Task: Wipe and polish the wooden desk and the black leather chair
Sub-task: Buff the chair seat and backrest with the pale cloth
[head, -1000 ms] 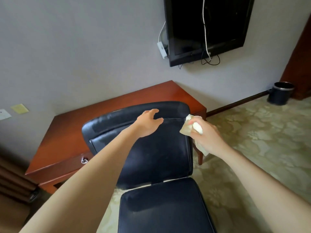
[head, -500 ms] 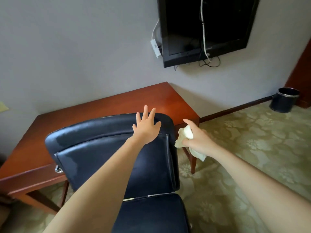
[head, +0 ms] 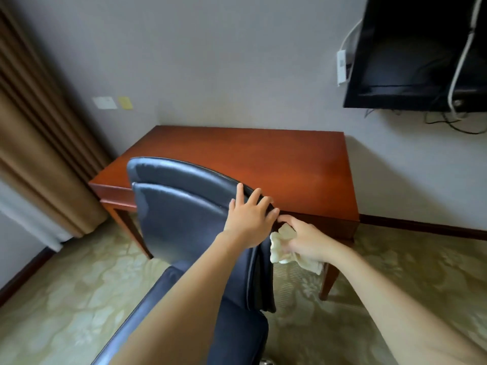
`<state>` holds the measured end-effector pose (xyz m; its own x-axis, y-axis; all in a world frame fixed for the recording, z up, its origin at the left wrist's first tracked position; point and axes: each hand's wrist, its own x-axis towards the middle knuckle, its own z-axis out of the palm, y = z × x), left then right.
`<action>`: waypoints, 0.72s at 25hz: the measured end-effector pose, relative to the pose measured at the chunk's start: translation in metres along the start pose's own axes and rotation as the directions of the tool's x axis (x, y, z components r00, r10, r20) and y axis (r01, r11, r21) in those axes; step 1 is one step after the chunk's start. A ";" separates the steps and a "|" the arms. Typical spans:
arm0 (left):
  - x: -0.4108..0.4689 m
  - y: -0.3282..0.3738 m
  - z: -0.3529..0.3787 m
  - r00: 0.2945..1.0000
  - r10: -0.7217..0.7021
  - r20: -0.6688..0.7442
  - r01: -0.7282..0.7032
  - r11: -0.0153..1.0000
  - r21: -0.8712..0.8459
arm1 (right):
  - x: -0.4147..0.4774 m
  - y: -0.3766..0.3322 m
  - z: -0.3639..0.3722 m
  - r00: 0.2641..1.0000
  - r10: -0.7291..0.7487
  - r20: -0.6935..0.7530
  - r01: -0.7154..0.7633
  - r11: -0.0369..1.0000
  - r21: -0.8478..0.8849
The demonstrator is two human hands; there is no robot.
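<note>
Chair position: black leather chair stands in front of the wooden counter, its backrest turned so the right side edge faces the camera, seat toward the lower left.
Left hand: left hand lies flat on the upper right corner of the backrest, fingers spread and draped over the top edge; it grips nothing, only braces.
Right hand: right hand is curled closed around a bunched pale cloth, just beside the backrest's side edge and below the left hand; whether the cloth is touching the leather I cannot tell.
Step in hand: likely wiping the side edge and rear of the backrest.
Doing it well: hold the chair steady with the left palm so it does not swivel; press a flat fold of cloth, not a ball, along the edge seam from top to bottom in one stroke; then move around to the back panel.
Risk: chair may turn away under pressure.
Remaining: counter top looks bare and glossy; the seat probably needs a pass.
</note>
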<state>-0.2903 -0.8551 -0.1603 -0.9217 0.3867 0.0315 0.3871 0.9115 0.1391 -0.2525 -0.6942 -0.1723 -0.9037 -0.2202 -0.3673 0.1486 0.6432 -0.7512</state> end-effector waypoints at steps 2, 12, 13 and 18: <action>-0.008 0.013 0.001 0.999 -0.011 0.031 0.012 1.000 -0.016 | -0.008 0.004 -0.003 0.999 -0.037 -0.006 0.037 0.999 0.018; -0.115 0.066 -0.014 0.964 0.240 0.111 -0.237 0.971 -0.038 | -0.097 0.010 -0.037 0.992 -0.110 0.063 0.124 0.948 -0.293; -0.129 0.069 -0.015 0.958 0.258 0.123 -0.250 0.966 -0.071 | -0.107 0.007 -0.036 0.992 -0.123 0.006 0.119 0.951 -0.285; -0.202 0.072 -0.026 0.896 0.444 -0.021 -0.444 0.896 0.000 | -0.144 -0.011 0.006 0.962 -0.235 -0.141 0.160 0.900 -0.406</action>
<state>-0.0767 -0.8708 -0.1304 -0.6539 0.7484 0.1109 0.7565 0.6445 0.1110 -0.1215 -0.6739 -0.1140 -0.9607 -0.2591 -0.0991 -0.1740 0.8411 -0.5121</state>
